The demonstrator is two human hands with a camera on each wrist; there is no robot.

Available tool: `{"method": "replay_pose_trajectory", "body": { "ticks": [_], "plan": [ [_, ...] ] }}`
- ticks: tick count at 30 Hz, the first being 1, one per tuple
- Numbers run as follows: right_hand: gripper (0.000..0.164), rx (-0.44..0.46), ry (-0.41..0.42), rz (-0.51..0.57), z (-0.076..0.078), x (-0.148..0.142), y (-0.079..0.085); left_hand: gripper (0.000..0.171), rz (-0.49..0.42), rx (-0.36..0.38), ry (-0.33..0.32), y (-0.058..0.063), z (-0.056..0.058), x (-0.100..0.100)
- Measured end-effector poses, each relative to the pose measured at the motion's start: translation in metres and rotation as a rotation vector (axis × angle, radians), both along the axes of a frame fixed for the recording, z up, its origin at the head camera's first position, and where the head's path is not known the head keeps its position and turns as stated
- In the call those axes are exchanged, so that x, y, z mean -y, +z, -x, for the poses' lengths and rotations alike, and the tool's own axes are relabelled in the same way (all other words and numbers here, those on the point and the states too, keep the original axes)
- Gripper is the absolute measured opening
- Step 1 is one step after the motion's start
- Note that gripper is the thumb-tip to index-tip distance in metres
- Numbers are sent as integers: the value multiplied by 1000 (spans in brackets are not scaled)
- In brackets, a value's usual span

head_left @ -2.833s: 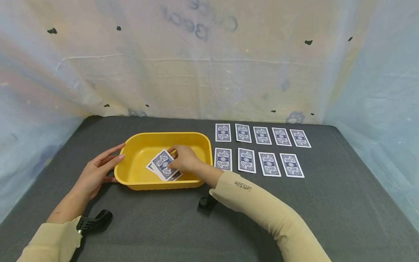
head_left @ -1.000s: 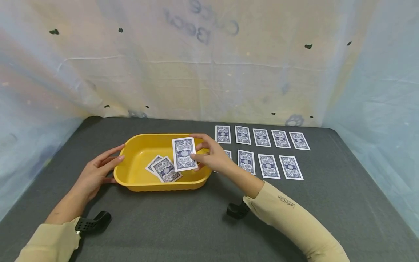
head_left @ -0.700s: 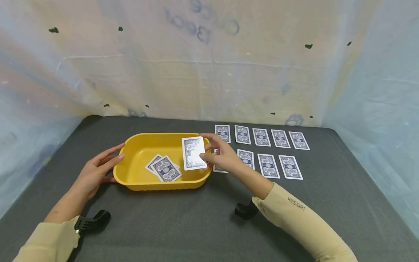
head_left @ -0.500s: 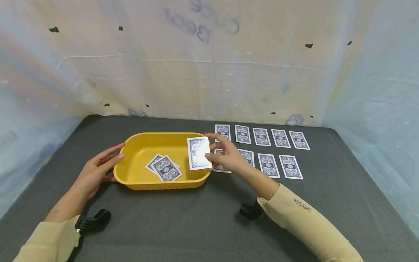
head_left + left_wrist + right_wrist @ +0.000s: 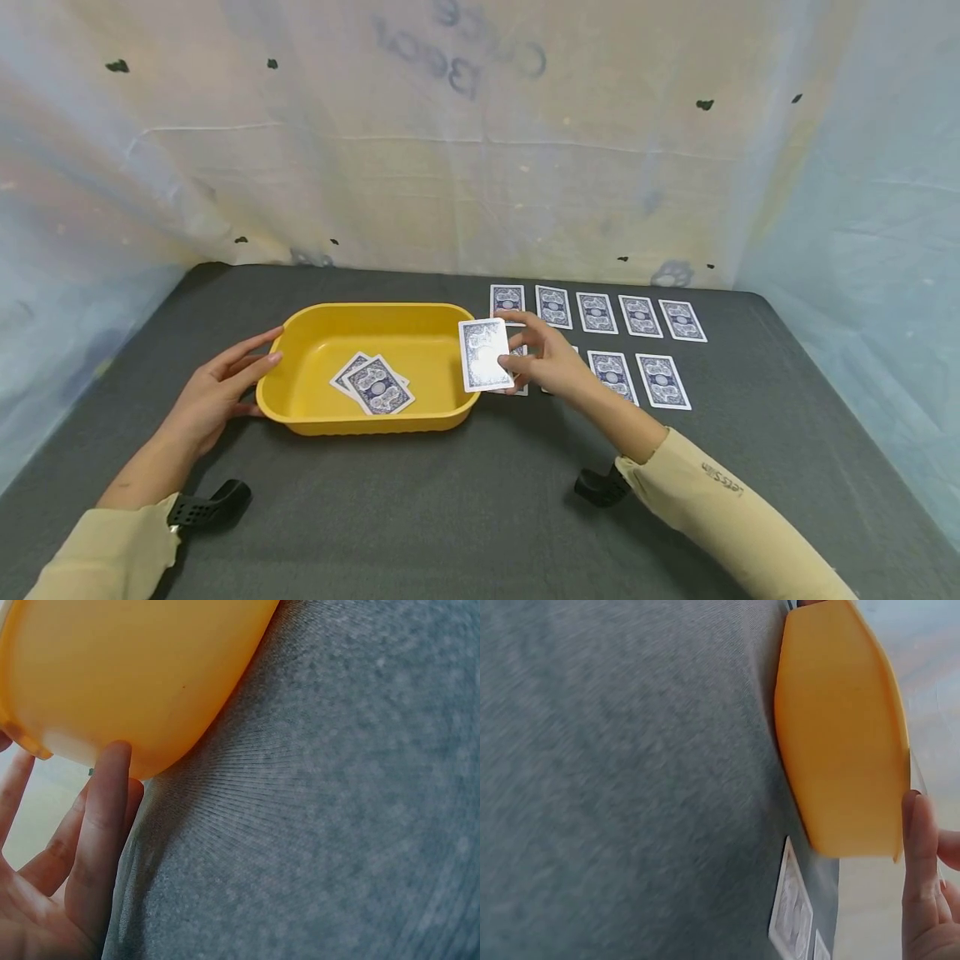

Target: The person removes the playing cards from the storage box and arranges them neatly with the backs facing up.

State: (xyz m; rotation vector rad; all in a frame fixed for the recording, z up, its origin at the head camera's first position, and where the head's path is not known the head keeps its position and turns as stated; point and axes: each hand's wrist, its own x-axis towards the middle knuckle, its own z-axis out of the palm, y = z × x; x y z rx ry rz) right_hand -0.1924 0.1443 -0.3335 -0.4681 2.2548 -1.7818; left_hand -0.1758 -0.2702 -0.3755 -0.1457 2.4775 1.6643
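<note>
My right hand (image 5: 553, 358) pinches one playing card (image 5: 478, 357) by its right edge, patterned blue back upward, raised over the right end of a yellow bin (image 5: 367, 426). In the right wrist view, fingers (image 5: 921, 859) show above the bin's end wall (image 5: 840, 735), and the card is mostly hidden. Fairly straight fingers of my left hand (image 5: 213, 392) touch the bin's left end; the left wrist view has a fingertip (image 5: 115, 754) against the outer wall. Inside the bin lie a few overlapping cards (image 5: 381, 387), backs up.
Right of the bin, face-down cards lie in two rows on the dark grey cloth: a far row (image 5: 597, 313) and a near row (image 5: 663, 382), partly covered by my right hand. A pale curtain (image 5: 420, 200) hangs behind the table. Black straps (image 5: 213, 504) circle both wrists.
My right hand has picked a card up off the pile in the bin, raised it and carried it rightward to the bin's right end. The left hand stays at the left end.
</note>
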Motion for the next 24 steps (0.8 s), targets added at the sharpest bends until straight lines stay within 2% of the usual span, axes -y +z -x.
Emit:
{"method": "replay_pose_trajectory", "body": {
  "ticks": [17, 24],
  "plan": [
    [61, 41, -56, -4, -6, -40, -8, 65, 29, 0, 19, -3, 1, -1],
    [64, 69, -89, -46, -10, -59, -12, 64, 26, -4, 10, -3, 1, 1]
  ]
}}
